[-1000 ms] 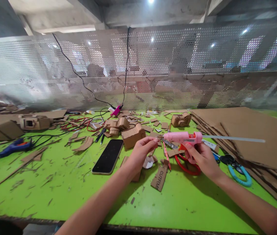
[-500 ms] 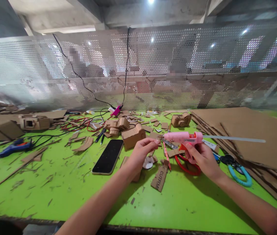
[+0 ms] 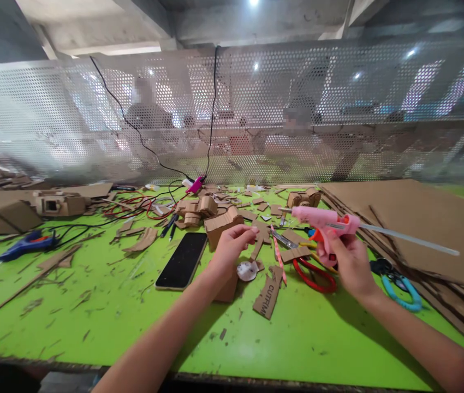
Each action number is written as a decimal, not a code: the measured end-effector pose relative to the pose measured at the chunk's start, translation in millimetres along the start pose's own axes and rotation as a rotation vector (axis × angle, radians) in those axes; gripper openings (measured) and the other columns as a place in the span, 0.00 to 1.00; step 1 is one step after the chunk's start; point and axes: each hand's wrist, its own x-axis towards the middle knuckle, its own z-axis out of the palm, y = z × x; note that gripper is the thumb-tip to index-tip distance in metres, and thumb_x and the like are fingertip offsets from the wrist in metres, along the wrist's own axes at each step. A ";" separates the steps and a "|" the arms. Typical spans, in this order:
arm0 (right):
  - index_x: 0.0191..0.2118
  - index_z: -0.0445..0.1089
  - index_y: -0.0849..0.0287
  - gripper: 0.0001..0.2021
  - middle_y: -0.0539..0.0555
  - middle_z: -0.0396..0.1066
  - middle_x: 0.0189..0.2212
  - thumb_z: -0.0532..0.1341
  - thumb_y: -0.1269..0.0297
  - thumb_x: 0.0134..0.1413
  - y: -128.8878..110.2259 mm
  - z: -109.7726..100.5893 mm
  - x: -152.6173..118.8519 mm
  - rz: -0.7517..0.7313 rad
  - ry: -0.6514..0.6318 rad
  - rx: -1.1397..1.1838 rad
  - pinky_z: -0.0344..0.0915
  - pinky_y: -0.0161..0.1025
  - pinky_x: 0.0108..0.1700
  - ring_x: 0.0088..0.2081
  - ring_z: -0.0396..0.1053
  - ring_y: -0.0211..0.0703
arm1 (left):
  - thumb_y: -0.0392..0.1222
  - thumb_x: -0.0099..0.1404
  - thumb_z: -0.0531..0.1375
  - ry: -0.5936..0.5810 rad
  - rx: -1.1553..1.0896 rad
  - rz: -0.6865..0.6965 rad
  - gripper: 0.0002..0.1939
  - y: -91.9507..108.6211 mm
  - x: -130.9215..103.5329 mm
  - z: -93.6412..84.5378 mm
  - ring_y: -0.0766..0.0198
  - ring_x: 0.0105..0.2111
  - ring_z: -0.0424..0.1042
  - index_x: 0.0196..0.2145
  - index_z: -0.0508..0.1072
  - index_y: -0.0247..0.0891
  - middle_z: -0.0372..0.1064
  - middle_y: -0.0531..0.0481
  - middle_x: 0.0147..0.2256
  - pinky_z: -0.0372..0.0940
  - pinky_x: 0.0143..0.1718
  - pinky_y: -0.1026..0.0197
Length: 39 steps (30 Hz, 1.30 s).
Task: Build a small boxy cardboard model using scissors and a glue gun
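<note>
My right hand [image 3: 349,259] is wrapped round the handle of a pink hot glue gun [image 3: 317,216], whose nozzle points left. A long clear glue stick [image 3: 412,239] juts from its back end. My left hand [image 3: 234,246] has its fingertips pinched together above the table; whatever is between them is too small to make out. Below that hand lie a white round piece [image 3: 247,271] and a cardboard strip with printed letters [image 3: 268,295]. Under the glue gun are red-handled scissors [image 3: 316,278] and a pink patterned pencil [image 3: 278,254].
A black phone [image 3: 183,261] lies left of my left hand. Cardboard camera models [image 3: 224,224] and scraps stand behind it. A blue glue gun [image 3: 27,245] rests at the left. Large cardboard sheets [image 3: 412,224] and turquoise-handled scissors [image 3: 402,292] are at the right. A perforated metal screen [image 3: 236,120] closes the back.
The glue gun has moved right and slightly up in my right hand, its nozzle now away from my left fingertips. My left hand has shifted a little left, still pinched.
</note>
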 end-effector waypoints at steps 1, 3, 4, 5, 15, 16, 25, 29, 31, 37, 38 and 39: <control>0.26 0.63 0.55 0.17 0.48 0.64 0.18 0.63 0.47 0.52 1.7 -2.1 1.8 -0.012 0.030 0.030 0.54 0.33 0.17 0.18 0.59 0.35 | 0.48 0.55 0.62 0.009 0.143 0.037 0.11 1.3 1.4 -4.0 0.64 0.28 0.66 0.28 0.75 0.36 0.70 0.49 0.27 0.57 0.31 0.63; 0.28 0.62 0.53 0.16 0.48 0.64 0.18 0.62 0.47 0.53 4.0 -6.2 5.5 -0.016 0.090 0.069 0.55 0.36 0.17 0.18 0.61 0.38 | 0.46 0.59 0.59 0.038 0.525 0.162 0.10 4.0 3.1 -12.2 0.61 0.30 0.68 0.29 0.75 0.38 0.72 0.48 0.29 0.56 0.31 0.62; 0.28 0.61 0.53 0.16 0.49 0.64 0.18 0.62 0.47 0.52 4.3 -7.7 7.1 -0.013 0.116 0.071 0.55 0.37 0.17 0.18 0.62 0.39 | 0.45 0.61 0.58 0.057 0.730 0.234 0.10 5.1 3.5 -15.9 0.60 0.32 0.68 0.29 0.76 0.38 0.73 0.47 0.30 0.55 0.31 0.61; 0.29 0.61 0.52 0.15 0.49 0.65 0.19 0.62 0.47 0.52 4.1 -8.9 8.6 -0.012 0.134 0.062 0.55 0.38 0.17 0.19 0.63 0.41 | 0.43 0.62 0.56 0.074 0.921 0.299 0.10 6.1 3.8 -19.1 0.59 0.33 0.69 0.29 0.76 0.39 0.73 0.47 0.32 0.54 0.30 0.61; 0.31 0.61 0.51 0.18 0.50 0.65 0.18 0.63 0.44 0.49 -1.2 -6.5 9.6 0.016 0.137 0.077 0.54 0.39 0.16 0.20 0.66 0.44 | 0.41 0.66 0.51 0.075 1.448 0.320 0.13 3.3 11.4 -30.1 0.60 0.36 0.70 0.33 0.76 0.41 0.72 0.47 0.37 0.48 0.24 0.62; 0.31 0.61 0.51 0.17 0.50 0.66 0.18 0.64 0.44 0.49 -0.2 -6.5 9.4 0.029 0.120 0.085 0.54 0.39 0.16 0.19 0.65 0.42 | 0.40 0.66 0.51 0.072 1.462 0.318 0.13 2.6 11.7 -30.3 0.60 0.36 0.70 0.33 0.76 0.41 0.72 0.47 0.37 0.48 0.24 0.62; 0.25 0.57 0.52 0.19 0.49 0.63 0.18 0.61 0.44 0.52 6.7 -7.6 8.3 0.053 0.054 0.035 0.54 0.38 0.16 0.17 0.59 0.39 | 0.40 0.64 0.53 0.027 1.464 0.332 0.10 0.8 10.1 -30.1 0.59 0.37 0.70 0.34 0.75 0.42 0.71 0.48 0.36 0.51 0.26 0.62; 0.26 0.59 0.53 0.18 0.49 0.64 0.18 0.62 0.46 0.52 8.6 -7.4 7.4 0.053 0.021 0.064 0.55 0.38 0.17 0.18 0.60 0.39 | 0.44 0.65 0.52 0.006 1.446 0.360 0.12 0.7 9.7 -28.8 0.59 0.37 0.70 0.34 0.75 0.41 0.71 0.48 0.37 0.51 0.26 0.62; 0.27 0.61 0.53 0.17 0.49 0.64 0.18 0.63 0.46 0.51 8.5 -6.6 6.8 0.048 0.014 0.067 0.55 0.38 0.17 0.18 0.61 0.40 | 0.46 0.65 0.52 -0.008 1.444 0.364 0.12 1.1 9.5 -28.2 0.59 0.37 0.70 0.35 0.75 0.42 0.72 0.48 0.38 0.52 0.27 0.62; 0.29 0.62 0.52 0.17 0.48 0.65 0.18 0.64 0.45 0.49 6.2 -5.1 6.3 0.038 0.017 0.054 0.56 0.39 0.18 0.17 0.62 0.41 | 0.42 0.66 0.51 -0.027 1.442 0.319 0.12 2.6 9.2 -27.3 0.59 0.39 0.70 0.36 0.74 0.42 0.71 0.47 0.39 0.54 0.28 0.62; 0.29 0.63 0.52 0.17 0.48 0.65 0.18 0.63 0.45 0.50 6.3 -5.3 6.4 0.035 0.017 0.040 0.56 0.39 0.18 0.18 0.62 0.41 | 0.41 0.65 0.51 -0.023 1.438 0.322 0.12 2.7 9.3 -27.3 0.59 0.39 0.70 0.36 0.74 0.42 0.71 0.48 0.39 0.54 0.28 0.62; 0.29 0.62 0.52 0.17 0.49 0.65 0.18 0.63 0.45 0.50 6.6 -5.6 6.4 0.035 0.014 0.027 0.56 0.39 0.18 0.18 0.62 0.42 | 0.39 0.64 0.52 -0.016 1.435 0.327 0.11 2.8 9.5 -27.2 0.58 0.39 0.70 0.37 0.74 0.42 0.71 0.48 0.40 0.55 0.28 0.62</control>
